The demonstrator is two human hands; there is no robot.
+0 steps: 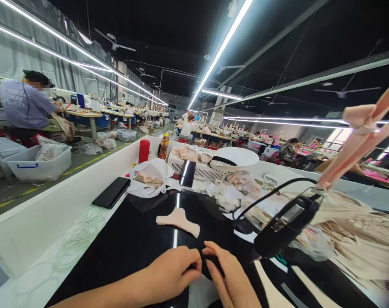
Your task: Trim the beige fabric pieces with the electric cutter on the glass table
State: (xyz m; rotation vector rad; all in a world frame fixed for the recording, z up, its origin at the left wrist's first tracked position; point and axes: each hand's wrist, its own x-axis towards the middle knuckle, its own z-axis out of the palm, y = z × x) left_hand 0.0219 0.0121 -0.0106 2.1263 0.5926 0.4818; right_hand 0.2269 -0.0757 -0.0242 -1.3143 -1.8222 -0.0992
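Observation:
My left hand (172,271) is low over the glossy black work surface (117,248), its fingers curled toward the thumb. Whatever is between those fingers, if anything, is hidden. Close by on the right, my right hand (229,273) has its fingers extended and thumb apart, with nothing visible in it. A pale translucent sheet (202,293) shows below and between both hands. Just beyond them lies a small curved peach fabric piece (178,220). A black handheld tool (286,224) with a cord hangs right of my right hand from a knotted pink fabric strap (345,145).
A black phone-like slab (111,192) lies on the left ledge near coiled pale cord (81,231). At the back are a white plastic bag (152,175), a phone (187,173) and a bottle (164,145). Beige fabric (358,231) is heaped right. People work at tables beyond.

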